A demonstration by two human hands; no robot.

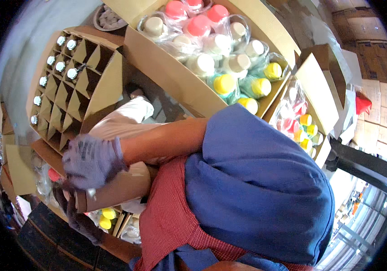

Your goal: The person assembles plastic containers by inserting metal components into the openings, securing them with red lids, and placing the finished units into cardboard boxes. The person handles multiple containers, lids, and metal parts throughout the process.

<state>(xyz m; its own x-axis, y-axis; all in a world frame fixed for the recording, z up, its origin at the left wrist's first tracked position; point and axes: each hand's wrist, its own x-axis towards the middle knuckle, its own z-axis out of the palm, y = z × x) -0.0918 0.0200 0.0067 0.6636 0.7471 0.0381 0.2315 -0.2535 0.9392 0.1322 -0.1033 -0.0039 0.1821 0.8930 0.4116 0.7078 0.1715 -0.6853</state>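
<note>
My right hand (93, 162), in a grey-purple glove, is closed with its fingers curled under. A small white piece (92, 194) shows below its fingers; what it grips is mostly hidden. Beneath it lies a brown, smooth, rounded object (119, 189), perhaps a bottle on its side. My left hand (78, 219), in a darker glove, curls at that object's left end, its fingers partly hidden. Left of the hands, clear-wrapped bottles (43, 180) stand in a carton, one with a red cap. Yellow-capped bottles (106, 218) stand in a box below.
Ahead is a divided carton (73, 92) with several white-capped bottles along its far side. A large carton (171, 67) holds wrapped bottles with red, white and yellow caps; another carton (329, 113) is at right. A round tub (105, 20) stands behind. Stacked boxes (374, 104) line the far right.
</note>
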